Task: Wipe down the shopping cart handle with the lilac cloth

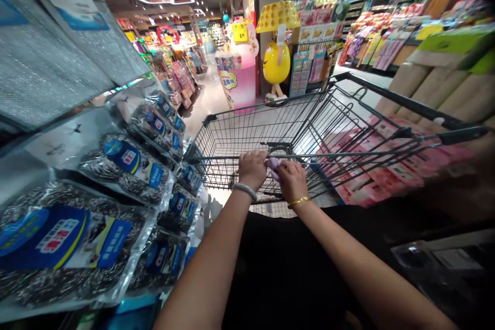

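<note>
We are gripping the near rail of a black wire cart (270, 129) with both hands: our left hand (252, 167) is curling shut over the thin metal bar, a pale smooth bangle (245, 190) circling the wrist, while our right hand (292, 179) is pressing a small crumpled lilac cloth (274, 165) against the same bar, fingers folded over it, a gold bangle (298, 201) at the wrist. The two hands are sitting just beside each other, the cloth bunching between them. The cart's basket is a grid of straight rods, widening toward the far end. Hanging close on our left are glossy clear packs of coiled steel scourers (119, 165) with blue labels. Far ahead, a rounded yellow figure (276, 62) is standing beside a pink cylindrical display (240, 85).
</note>
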`<state>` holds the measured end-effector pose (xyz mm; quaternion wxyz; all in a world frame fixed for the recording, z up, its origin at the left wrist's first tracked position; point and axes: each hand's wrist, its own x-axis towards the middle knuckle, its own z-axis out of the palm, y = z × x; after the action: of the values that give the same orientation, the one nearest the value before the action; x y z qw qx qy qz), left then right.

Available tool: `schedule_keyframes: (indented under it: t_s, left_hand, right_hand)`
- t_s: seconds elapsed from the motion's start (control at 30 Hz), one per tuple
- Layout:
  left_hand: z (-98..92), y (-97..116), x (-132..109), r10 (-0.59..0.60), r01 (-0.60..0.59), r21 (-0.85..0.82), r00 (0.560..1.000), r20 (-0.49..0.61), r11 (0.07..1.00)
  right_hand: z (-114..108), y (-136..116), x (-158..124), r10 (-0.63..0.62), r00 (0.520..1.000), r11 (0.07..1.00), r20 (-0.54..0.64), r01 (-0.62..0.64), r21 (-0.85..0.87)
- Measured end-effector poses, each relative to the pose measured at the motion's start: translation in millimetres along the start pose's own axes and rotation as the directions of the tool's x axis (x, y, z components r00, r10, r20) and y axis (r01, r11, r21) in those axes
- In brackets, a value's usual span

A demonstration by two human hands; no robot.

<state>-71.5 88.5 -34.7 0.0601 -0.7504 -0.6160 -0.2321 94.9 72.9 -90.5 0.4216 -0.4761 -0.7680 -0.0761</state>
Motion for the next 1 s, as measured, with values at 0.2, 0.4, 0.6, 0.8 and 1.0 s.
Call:
schedule_keyframes:
  t_s: [0.2,0.4,0.6,0.8,1.0]
  left_hand:
    - [3.9,-0.2,-1.1,0.019,-0.020,-0.026,1.000,-0.006,0.999]
    - [6.1,-1.6,-1.8,-0.002,0.002,-0.045,1.000,0.004,0.999]
    - [3.8,-1.5,-5.2,0.043,-0.042,-0.032,0.999,0.009,0.999]
    - [12.6,-2.2,-11.9,0.072,-0.072,0.005,0.997,-0.026,0.997]
    - [14.8,-1.2,-11.6,0.054,-0.054,0.021,0.998,-0.039,0.998]
  right_hand:
    - [-4.7,12.3,-7.2,-0.046,0.999,0.999,-0.021,0.046,-0.024]
    - [-6.6,27.2,-8.3,-0.190,0.968,0.979,0.164,0.200,-0.048]
    - [2.7,30.3,-11.8,-0.111,0.981,0.990,0.162,0.124,-0.073]
    - [-1.2,32.6,-21.5,-0.108,0.976,0.992,0.187,0.118,-0.044]
    - [10.9,40.2,-32.7,-0.004,0.975,0.993,0.223,0.031,-0.118]
